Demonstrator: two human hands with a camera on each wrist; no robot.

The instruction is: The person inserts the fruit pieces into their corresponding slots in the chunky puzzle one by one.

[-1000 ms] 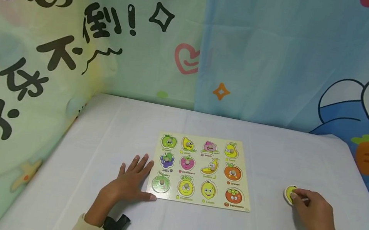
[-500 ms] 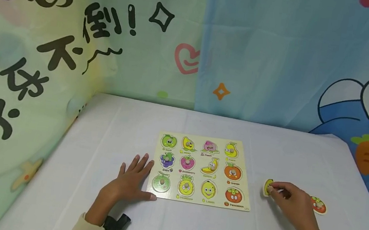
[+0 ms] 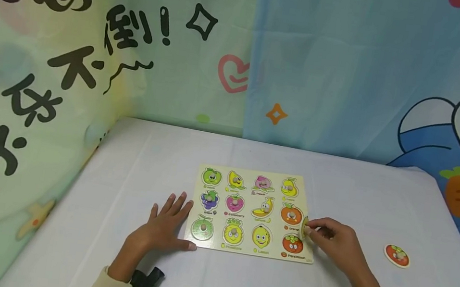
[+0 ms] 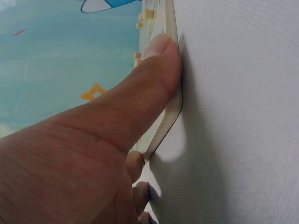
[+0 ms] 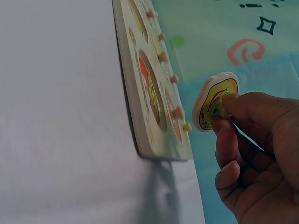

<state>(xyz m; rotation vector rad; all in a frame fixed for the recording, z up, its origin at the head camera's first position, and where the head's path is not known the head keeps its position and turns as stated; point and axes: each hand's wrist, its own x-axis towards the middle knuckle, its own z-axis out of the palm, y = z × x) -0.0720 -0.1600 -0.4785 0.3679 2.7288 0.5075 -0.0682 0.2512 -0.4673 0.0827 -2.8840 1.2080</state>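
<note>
A wooden fruit puzzle board (image 3: 248, 216) lies on the white-covered table, with rows of fruit pictures, many bearing small knobs. My left hand (image 3: 161, 231) rests at its lower left corner, fingers spread along the left side. In the left wrist view the thumb (image 4: 161, 56) presses on the board's edge. My right hand (image 3: 336, 245) pinches a yellow fruit puzzle piece (image 5: 217, 100) with a smiling face by its knob, between thumb and index finger. The piece is held tilted on edge, above the board's right side. Its knob is mostly hidden by the fingertips.
A red persimmon puzzle piece (image 3: 397, 256) lies on the table to the right of my right hand. Printed cloth (image 3: 335, 70) hangs behind and to the left of the table. Black wrist straps (image 3: 146, 279) show at the bottom.
My right hand has carried the yellow puzzle piece left from the table's right side to the board's right edge, uncovering the persimmon piece. The left hand stays in place.
</note>
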